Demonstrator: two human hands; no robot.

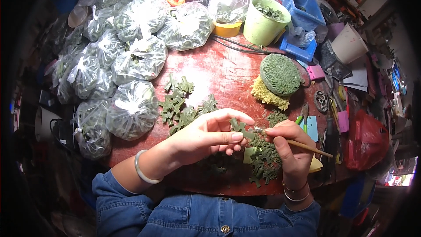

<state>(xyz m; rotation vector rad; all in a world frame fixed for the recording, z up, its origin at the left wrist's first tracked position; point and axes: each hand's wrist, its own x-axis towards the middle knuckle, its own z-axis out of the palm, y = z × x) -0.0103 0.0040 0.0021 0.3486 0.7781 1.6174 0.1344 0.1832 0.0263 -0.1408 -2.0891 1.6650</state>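
Note:
My left hand (206, 134) pinches a small dark green notched piece (240, 128) between thumb and fingers, above the table. Close beside it, my right hand (291, 142) grips a thin wooden-handled tool (309, 147) like a pen, its metal end by the green piece. Whether that end touches the piece, I cannot tell. Beneath my hands lies a heap of similar green pieces and crumbs (267, 160), partly hidden. Beyond my left hand, another loose pile of green pieces (175, 103) is spread on the red table (219, 70).
Knotted clear bags of green pieces (133, 109) crowd the left side. A round green pad (280, 74) rests on a yellow sponge-like block (267, 95). Behind stand a pale green bucket (265, 28) and blue trays (302, 15). A red plastic bag (366, 140) lies right.

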